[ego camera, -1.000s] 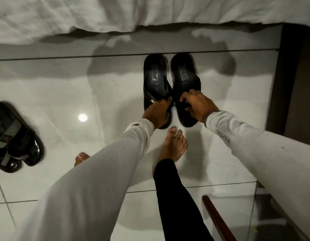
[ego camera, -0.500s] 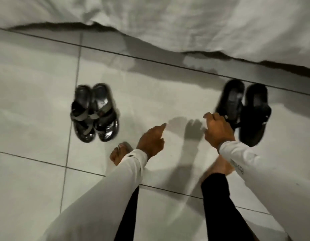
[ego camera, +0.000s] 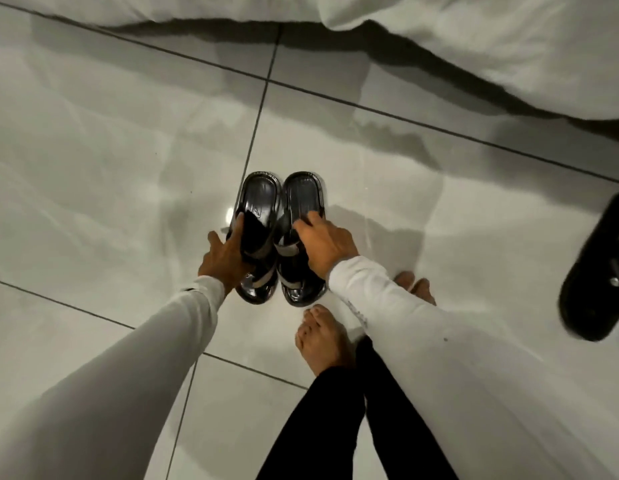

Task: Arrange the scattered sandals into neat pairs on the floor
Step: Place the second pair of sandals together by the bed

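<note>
Two glossy black sandals with grey straps stand side by side on the tiled floor in the middle of the view, heels pointing away from me. My left hand (ego camera: 221,254) grips the left strapped sandal (ego camera: 261,195) from its outer side at the strap. My right hand (ego camera: 323,245) curls over the strap of the right strapped sandal (ego camera: 304,195), fingertips on its footbed. The two sandals touch along their inner edges. A plain black slide sandal (ego camera: 595,271) lies at the right edge, partly cut off by the frame.
A white bedsheet (ego camera: 474,36) hangs over the floor along the top and right. My bare feet (ego camera: 323,337) stand just behind the strapped pair. Glossy white tiles (ego camera: 110,168) stretch to the left.
Both hands left the black slide pair and moved left to the strapped pair, where they now hold one sandal each. The view swung left, pushing the slides to the right edge.
</note>
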The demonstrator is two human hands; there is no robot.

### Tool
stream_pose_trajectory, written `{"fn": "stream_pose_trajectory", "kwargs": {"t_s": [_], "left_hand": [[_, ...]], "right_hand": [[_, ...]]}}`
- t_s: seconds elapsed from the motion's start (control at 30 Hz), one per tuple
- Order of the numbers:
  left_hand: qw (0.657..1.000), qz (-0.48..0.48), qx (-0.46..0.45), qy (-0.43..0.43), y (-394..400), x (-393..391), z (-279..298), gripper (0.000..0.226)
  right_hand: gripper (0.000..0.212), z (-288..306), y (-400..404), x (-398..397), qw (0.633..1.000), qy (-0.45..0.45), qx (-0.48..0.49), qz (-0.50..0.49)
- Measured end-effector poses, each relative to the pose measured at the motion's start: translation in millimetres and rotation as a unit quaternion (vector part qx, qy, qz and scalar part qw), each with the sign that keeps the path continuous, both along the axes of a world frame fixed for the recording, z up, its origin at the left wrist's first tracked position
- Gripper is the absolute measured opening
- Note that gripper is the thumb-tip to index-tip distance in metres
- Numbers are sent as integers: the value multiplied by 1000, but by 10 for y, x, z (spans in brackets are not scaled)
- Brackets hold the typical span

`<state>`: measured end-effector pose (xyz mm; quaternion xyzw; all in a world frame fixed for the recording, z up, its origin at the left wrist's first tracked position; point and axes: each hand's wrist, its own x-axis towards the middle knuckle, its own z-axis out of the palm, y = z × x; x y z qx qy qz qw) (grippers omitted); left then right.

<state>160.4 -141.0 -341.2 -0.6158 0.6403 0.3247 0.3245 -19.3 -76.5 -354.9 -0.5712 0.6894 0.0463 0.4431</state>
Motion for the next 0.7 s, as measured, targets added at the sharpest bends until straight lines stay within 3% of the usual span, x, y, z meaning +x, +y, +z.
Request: {"fn": "stream_pose_trajectory", "kwargs": {"t_s": [0.13, 0.3, 0.53, 0.7], "left_hand": [[999, -25, -28, 18, -18, -206, -209, 96], [996, -69, -32, 42, -205, -554, -213, 91], [988, -139, -39, 56, -430, -1226, -203, 85], [986, -147, -40, 71, -386, -1412, -59, 96]], "right_hand": [[31, -245, 28, -158, 999, 36, 10, -2], [24, -300, 86, -526, 996, 42, -11, -84], [28, -274, 70, -1000, 988, 83, -15, -127], [56, -35, 131, -1122, 986, 80, -28, -143]]}}
